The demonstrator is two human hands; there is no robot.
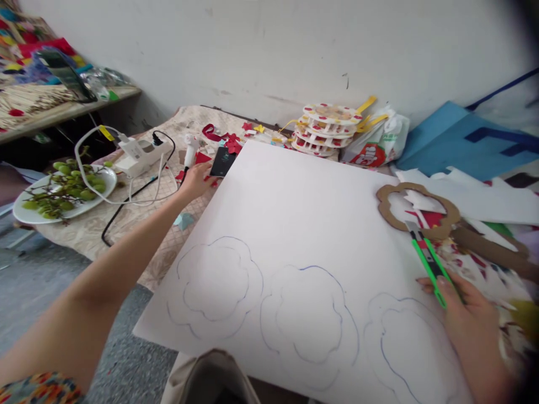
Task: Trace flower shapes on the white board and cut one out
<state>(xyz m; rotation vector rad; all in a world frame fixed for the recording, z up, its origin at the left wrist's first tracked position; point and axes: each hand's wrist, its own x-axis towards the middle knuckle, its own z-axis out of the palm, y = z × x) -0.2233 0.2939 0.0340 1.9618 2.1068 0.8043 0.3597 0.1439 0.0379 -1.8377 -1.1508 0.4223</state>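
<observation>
A large white board (286, 213) spreads before me, with several scalloped double outlines (309, 314) drawn in blue along its near side. My right hand (467, 320) grips a green utility knife (429, 261) above the board's right edge, its blade end pointing away from me. Just beyond the knife tip is a scalloped cardboard ring (383, 205). Stretched past the board's left edge, my left hand (197, 182) has its fingers extended beside a dark phone (222, 163). Whether those fingertips press on the phone or only lie beside it is unclear.
Left of the board are a white power strip (141, 157) with cables, a hot glue gun (191, 151) and a plate (107, 182) of green fruit. Behind it stand a tiered decorated craft piece (324, 126), a plastic bag (381, 140) and a blue bag (450, 137). Scraps lie around.
</observation>
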